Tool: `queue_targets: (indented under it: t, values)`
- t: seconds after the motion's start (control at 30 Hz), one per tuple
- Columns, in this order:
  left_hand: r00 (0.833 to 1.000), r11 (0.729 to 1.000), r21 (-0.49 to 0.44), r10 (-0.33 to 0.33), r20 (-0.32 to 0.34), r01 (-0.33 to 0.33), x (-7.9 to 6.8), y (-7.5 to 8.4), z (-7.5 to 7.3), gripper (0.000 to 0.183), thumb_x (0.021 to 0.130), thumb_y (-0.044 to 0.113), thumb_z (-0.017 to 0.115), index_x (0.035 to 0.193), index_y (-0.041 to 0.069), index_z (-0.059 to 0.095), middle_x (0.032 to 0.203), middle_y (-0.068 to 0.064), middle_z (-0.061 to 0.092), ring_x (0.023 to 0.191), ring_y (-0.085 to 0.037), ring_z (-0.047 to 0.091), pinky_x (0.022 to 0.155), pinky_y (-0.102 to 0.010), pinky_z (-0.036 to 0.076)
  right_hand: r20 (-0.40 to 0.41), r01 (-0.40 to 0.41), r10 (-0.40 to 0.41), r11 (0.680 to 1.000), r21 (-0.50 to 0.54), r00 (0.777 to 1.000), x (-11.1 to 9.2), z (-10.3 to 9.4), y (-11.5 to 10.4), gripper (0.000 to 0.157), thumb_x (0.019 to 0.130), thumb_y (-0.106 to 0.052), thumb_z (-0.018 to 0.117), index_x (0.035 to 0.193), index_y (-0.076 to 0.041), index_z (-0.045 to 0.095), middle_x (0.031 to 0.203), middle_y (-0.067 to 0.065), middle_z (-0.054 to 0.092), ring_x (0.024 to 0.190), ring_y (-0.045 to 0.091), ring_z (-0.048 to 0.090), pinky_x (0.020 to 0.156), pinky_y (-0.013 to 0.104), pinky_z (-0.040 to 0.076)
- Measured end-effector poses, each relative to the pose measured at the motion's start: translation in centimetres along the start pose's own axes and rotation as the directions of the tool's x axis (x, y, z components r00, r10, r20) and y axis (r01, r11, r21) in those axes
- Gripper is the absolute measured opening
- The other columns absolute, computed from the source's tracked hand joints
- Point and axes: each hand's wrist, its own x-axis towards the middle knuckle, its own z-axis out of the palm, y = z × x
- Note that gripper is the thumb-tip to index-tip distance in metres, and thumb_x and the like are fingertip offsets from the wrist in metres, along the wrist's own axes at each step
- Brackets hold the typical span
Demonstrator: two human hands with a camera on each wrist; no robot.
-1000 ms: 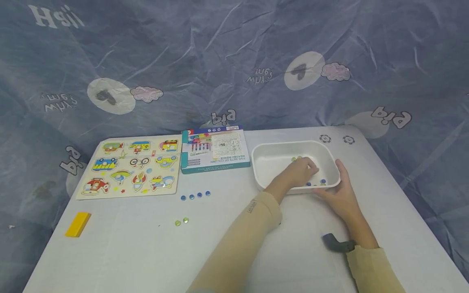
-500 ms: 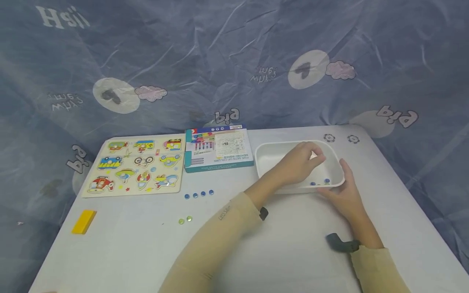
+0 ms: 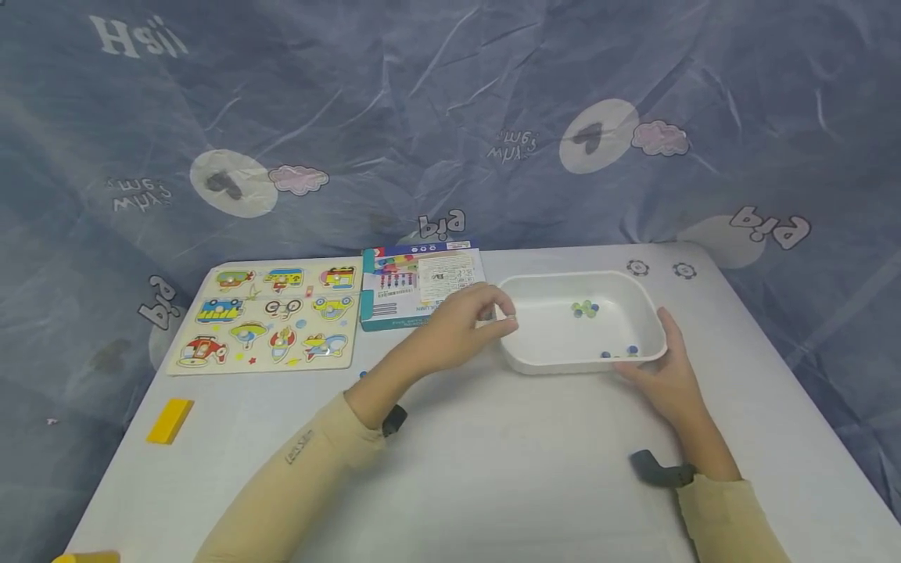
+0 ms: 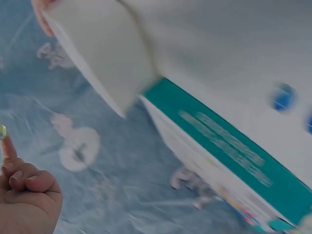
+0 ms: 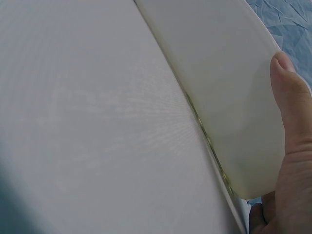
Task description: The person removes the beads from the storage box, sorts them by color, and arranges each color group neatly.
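Observation:
My left hand (image 3: 461, 327) is over the left end of a white tray (image 3: 542, 328), in front of a box. Its thumb and forefinger pinch a small green gem (image 4: 2, 131), seen at the fingertip in the left wrist view. My right hand (image 3: 665, 387) grips the tray's right front corner, thumb (image 5: 287, 97) against the front wall and fingers round the end. Inside the tray lie a cluster of green and blue gems (image 3: 585, 309) and a few more blue gems (image 3: 633, 350) by the front wall. A blue gem (image 3: 363, 374) shows on the table beside the left forearm, which hides others.
A teal and white bead-set box (image 3: 380, 305) lies at the back, left of the tray. Beside it is a wooden vehicle puzzle board (image 3: 264, 332). A yellow block (image 3: 170, 421) lies at the left, and another yellow thing (image 3: 87, 557) shows at the bottom edge.
My left hand has lifted out of the tray and moved left past its left end, pinching a gem. The right hand stays on the tray. The view has shifted slightly.

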Motion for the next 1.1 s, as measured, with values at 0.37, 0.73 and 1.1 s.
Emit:
queue_targets:
  t: [0.37, 0.73, 1.1]
  values:
    - [0.97, 0.968, 0.071, -0.242, 0.012, 0.24, -3.4, -8.7, -2.3, 0.011, 0.088, 0.032, 0.066, 0.096, 0.024, 0.066, 0.063, 0.0, 0.036, 0.056, -0.014, 0.034, 0.053, -0.027, 0.032, -0.006, 0.0, 0.0, 1.0, -0.02, 1.0, -0.2, 0.1, -0.4, 0.116, 0.072, -0.037, 0.081, 0.149, -0.04, -0.005, 0.16, -0.003, 0.005, 0.148, 0.031, 0.004, 0.115, 0.058, 0.004]
    - [0.948, 0.945, 0.177, -0.298, 0.11, 0.276, -4.1, -11.3, -0.8, 0.01, 0.087, 0.028, 0.067, 0.096, 0.025, 0.064, 0.094, 0.007, 0.06, 0.089, -0.014, 0.053, 0.081, -0.03, 0.044, -0.01, 0.021, -0.021, 1.0, -0.004, 1.0, -0.2, 0.3, -0.5, 0.115, 0.073, -0.035, 0.081, 0.149, -0.04, -0.004, 0.16, -0.004, 0.005, 0.148, 0.029, 0.004, 0.116, 0.056, 0.003]
    - [0.941, 0.943, 0.123, -0.322, 0.106, 0.309, -6.7, -11.4, -1.5, 0.01, 0.086, 0.03, 0.069, 0.092, 0.024, 0.067, 0.061, 0.002, 0.038, 0.058, -0.012, 0.035, 0.053, -0.024, 0.031, -0.009, 0.012, -0.012, 1.0, 0.007, 1.0, -0.3, 0.3, -0.3, 0.115, 0.073, -0.035, 0.081, 0.148, -0.043, -0.006, 0.16, -0.003, 0.006, 0.148, 0.031, 0.006, 0.116, 0.057, 0.005]
